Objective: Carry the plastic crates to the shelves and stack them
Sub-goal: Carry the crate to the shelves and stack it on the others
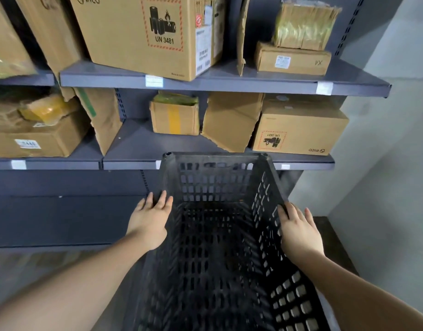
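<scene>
Hands hold a black plastic crate in the lower middle, near the grey shelves. Left hand and right hand press flat on its rims, fingers apart. Best to keep it level. The crate's bottom is cut off.

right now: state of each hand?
Left hand: open, straight fingers pressed against the left wall of the black crate.
Right hand: open, flat against the crate's right wall.
</scene>
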